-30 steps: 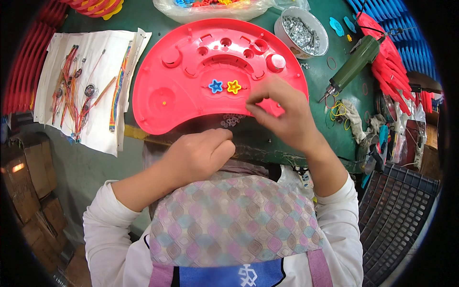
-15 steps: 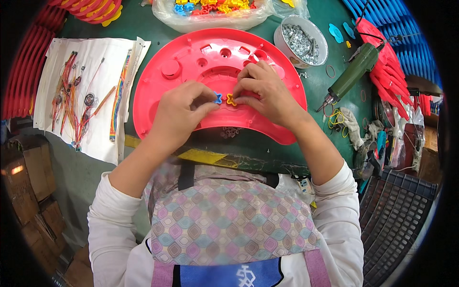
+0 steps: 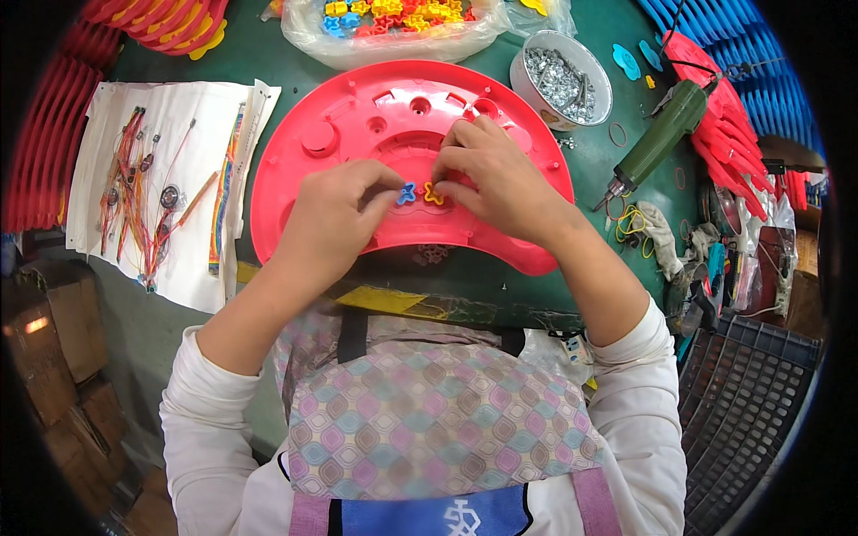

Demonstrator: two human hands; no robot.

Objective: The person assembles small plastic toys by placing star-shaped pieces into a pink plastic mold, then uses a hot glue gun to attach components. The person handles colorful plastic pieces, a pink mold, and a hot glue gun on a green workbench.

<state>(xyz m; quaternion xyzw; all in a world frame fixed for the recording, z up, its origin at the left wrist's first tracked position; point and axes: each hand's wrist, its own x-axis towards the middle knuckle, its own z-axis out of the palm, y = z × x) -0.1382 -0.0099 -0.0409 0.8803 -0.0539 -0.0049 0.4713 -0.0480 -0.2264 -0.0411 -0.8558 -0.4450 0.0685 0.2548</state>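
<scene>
At the middle of the green bench (image 3: 241, 54), I've got the red half-moon panel (image 3: 284, 174) lying peg side up, both stars at its lower middle, just above the inward-curving near edge. Left hand (image 3: 335, 201) is closed in a thumb-and-finger pinch on the blue star (image 3: 407, 193); right hand (image 3: 500, 183) pinches the yellow star (image 3: 433, 194) likewise. Stars sit side by side, narrow gap.

Handling, my guess: stars are light, stiff plastic, bit slippery, not fragile. I'd grip opposite outer points, fingertips only. Panel looks thin-walled, stiff, light for its area, could skate on the bench; I'd take it by the outer rim, clear of the pegs.

Looks: stars have rounded points and a rimmed outline. Panel is glossy pinkish red, with round sockets and slots. Fingers partly cover the stars; can't tell how they're seated.
</scene>
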